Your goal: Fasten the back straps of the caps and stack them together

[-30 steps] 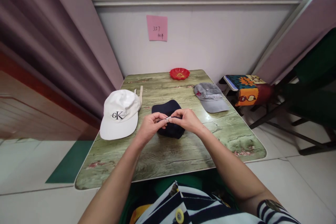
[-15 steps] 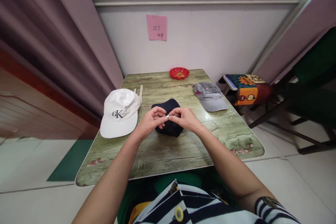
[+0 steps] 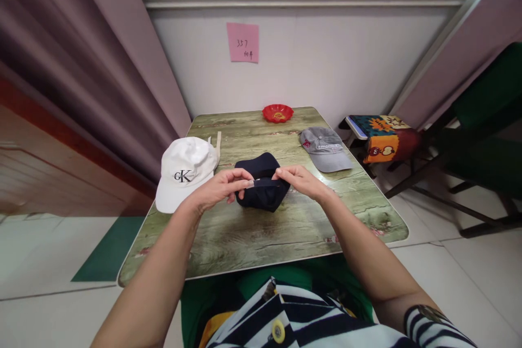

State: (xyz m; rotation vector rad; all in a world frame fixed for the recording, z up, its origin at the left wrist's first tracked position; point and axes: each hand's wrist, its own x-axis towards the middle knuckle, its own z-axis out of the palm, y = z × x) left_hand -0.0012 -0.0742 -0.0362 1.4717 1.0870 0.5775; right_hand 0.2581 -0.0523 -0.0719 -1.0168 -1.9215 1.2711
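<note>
A dark navy cap [image 3: 263, 198] rests on the table in front of me, its back strap [image 3: 266, 182] stretched level between my hands. My left hand [image 3: 226, 185] pinches the strap's left end, beside a small pale buckle [image 3: 250, 183]. At the other end, the fingertips of my right hand [image 3: 299, 178] are closed on the strap near the cap's edge. A white cap [image 3: 188, 166] with black letters lies to the left, its loose strap pointing away from me. To the right lies a grey cap [image 3: 326, 148], brim toward me.
The wood-patterned table [image 3: 228, 250] stands against a white wall. A red scalloped dish [image 3: 278, 113] sits at its far edge. Pink paper [image 3: 243, 42] is stuck on the wall. Right of the table are a cloth-covered stool [image 3: 383, 138] and a dark green chair [image 3: 485, 136].
My hands were together over the cap's middle at the pale buckle. They have moved apart, left hand leftward and right hand slightly rightward, and the strap now shows drawn out between them.
</note>
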